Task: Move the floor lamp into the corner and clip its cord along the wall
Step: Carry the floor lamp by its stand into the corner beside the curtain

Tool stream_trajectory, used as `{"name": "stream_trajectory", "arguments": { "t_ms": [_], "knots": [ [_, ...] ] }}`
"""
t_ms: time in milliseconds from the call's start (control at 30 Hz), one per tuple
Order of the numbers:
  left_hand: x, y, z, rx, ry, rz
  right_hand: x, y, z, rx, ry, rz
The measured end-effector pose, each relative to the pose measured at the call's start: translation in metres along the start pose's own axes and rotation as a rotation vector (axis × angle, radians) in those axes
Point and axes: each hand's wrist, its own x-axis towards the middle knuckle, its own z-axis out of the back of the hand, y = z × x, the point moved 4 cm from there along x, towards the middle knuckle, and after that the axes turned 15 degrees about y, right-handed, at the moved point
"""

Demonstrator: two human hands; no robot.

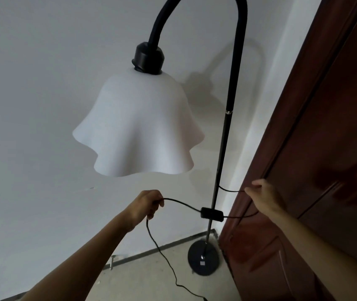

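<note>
Near the corner of the floor (162,276), the thin black cord (184,204) is pinched by the left hand (148,205) and the right hand (264,195), beside the lamp (222,153).

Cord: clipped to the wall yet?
No, the cord hangs loose between the left hand and right hand, its switch in mid-air.

floor lamp (222,148): black, white wavy shade, upright in corner | cord (162,250): black, loose, trailing to floor
</note>
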Motion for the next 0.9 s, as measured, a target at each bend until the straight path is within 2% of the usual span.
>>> {"name": "stream_trajectory", "arguments": {
  "t_ms": [67, 133, 200, 267, 300, 400, 467, 667, 900],
  "knots": [
    [-0.002, -0.009, -0.001, 0.008, 0.032, -0.033, -0.007, 0.013, -0.007, -0.106, -0.084, 0.184],
    [-0.002, -0.015, -0.002, 0.042, 0.079, -0.045, -0.018, 0.036, -0.028, -0.096, -0.038, 0.439],
    [-0.002, -0.020, -0.001, 0.060, 0.121, -0.054, -0.029, 0.056, -0.063, -0.064, 0.202, 0.542],
    [-0.003, -0.023, 0.004, 0.069, 0.126, -0.066, -0.042, 0.067, -0.101, 0.076, 0.529, 0.484],
    [-0.005, -0.024, 0.008, 0.072, 0.116, -0.069, -0.048, 0.071, -0.118, 0.127, 0.638, 0.459],
    [-0.012, -0.024, 0.021, 0.070, 0.091, -0.063, -0.062, 0.079, -0.151, 0.120, 0.750, 0.514],
    [-0.018, -0.021, 0.029, 0.063, 0.080, -0.041, -0.067, 0.082, -0.158, 0.051, 0.691, 0.562],
    [-0.034, -0.004, 0.052, 0.080, 0.072, 0.054, -0.049, 0.075, -0.130, -0.236, 0.346, 0.590],
    [-0.038, 0.023, 0.079, 0.066, -0.006, 0.064, -0.009, -0.017, -0.090, -0.291, 0.167, 0.269]
  ]
}}
